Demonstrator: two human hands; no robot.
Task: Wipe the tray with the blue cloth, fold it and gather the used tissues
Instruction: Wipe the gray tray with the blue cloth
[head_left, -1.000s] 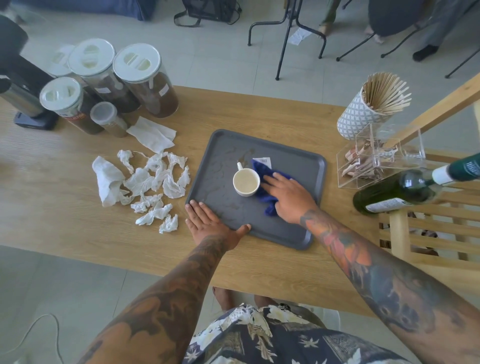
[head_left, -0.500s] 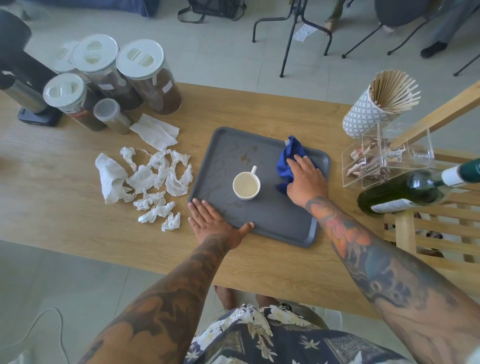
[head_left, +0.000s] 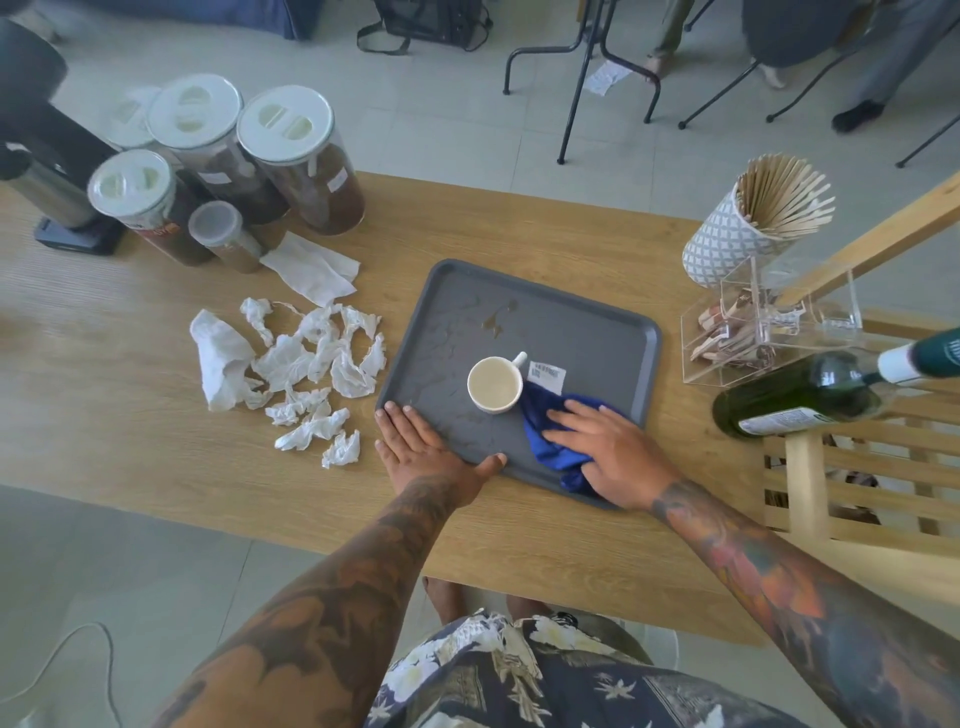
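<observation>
The blue cloth (head_left: 558, 439) lay bunched on the near right part of the grey tray (head_left: 582, 332), pressed under the right hand (head_left: 615, 457) with fingers straight and spread. The left hand (head_left: 431, 452) rested flat on the tray's near left corner. A white cup (head_left: 494, 385) stood just left of the cloth (brown stains farther back), and crumpled tissues (head_left: 306, 369) lay on the table (head_left: 130, 415) to the left.

Café-like room: coffee jars (head_left: 306, 156), stirrers (head_left: 779, 197), chairs (head_left: 587, 67).

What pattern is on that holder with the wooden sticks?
The stick holder has a grey-and-white diamond lattice pattern, seen in the head view, the only one.
</observation>
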